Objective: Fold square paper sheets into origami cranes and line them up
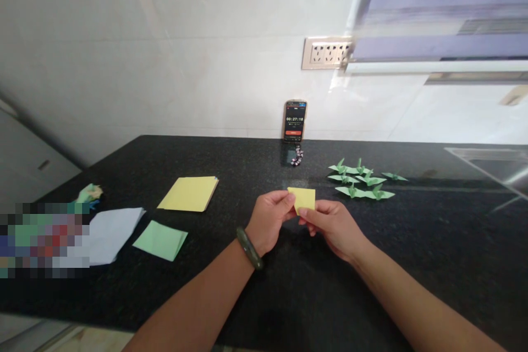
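Observation:
A small folded square of yellow paper (306,199) is held up above the dark countertop between both hands. My left hand (270,218) pinches its left edge, thumb on top. My right hand (332,225) grips the lower right part with the thumb across the front; its other fingers curl behind the paper. To the left lie a stack of yellow paper (187,194) and a folded green sheet (160,240). Several green paper cranes (363,179) stand in rows to the right of my hands.
A phone (295,121) showing a timer leans on the wall, a beaded strap (297,155) before it. White paper (115,234) and a crumpled green-yellow item (89,194) lie far left, beside a blurred patch. A sink (495,168) borders the right; sockets (325,54) sit above.

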Available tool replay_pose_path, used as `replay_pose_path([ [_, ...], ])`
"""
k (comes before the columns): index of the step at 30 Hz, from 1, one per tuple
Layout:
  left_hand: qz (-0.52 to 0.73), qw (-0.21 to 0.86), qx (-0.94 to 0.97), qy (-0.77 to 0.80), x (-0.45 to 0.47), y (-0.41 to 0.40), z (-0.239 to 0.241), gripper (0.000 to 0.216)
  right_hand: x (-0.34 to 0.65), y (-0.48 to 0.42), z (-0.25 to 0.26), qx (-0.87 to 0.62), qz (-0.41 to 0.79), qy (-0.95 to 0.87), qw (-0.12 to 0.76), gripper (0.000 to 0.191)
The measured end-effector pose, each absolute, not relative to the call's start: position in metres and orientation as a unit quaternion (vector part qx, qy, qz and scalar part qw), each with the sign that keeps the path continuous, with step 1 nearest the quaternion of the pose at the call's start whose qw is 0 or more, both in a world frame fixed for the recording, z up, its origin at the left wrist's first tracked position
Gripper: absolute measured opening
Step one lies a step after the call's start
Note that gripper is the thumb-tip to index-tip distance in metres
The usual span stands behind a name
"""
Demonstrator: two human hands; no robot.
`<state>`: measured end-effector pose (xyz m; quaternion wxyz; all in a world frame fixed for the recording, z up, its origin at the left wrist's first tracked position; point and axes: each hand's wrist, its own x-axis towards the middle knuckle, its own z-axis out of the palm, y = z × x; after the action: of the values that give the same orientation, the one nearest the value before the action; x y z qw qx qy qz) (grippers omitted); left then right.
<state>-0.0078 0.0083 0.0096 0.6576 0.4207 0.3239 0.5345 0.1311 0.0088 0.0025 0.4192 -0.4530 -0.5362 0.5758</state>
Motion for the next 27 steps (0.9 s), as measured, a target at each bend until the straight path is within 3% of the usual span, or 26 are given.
replay_pose_path([
  [4,0.554,0.622,0.409,0.373,-0.007,0.008,0.01,0.02,0.132,0.008,0.002,-0.48,0.433,-0.601,0.47,0.024],
  [7,0.541,0.628,0.412,0.379,-0.006,0.007,0.012,0.021,0.132,0.008,0.003,-0.474,0.392,-0.605,0.506,0.018],
  [19,0.525,0.641,0.422,0.368,-0.006,0.006,0.012,0.024,0.137,0.004,0.003,-0.447,0.197,-0.71,0.507,0.023],
  [27,0.525,0.647,0.407,0.375,-0.008,0.007,0.012,0.02,0.148,0.01,0.006,-0.346,0.114,-0.818,0.445,0.031],
])
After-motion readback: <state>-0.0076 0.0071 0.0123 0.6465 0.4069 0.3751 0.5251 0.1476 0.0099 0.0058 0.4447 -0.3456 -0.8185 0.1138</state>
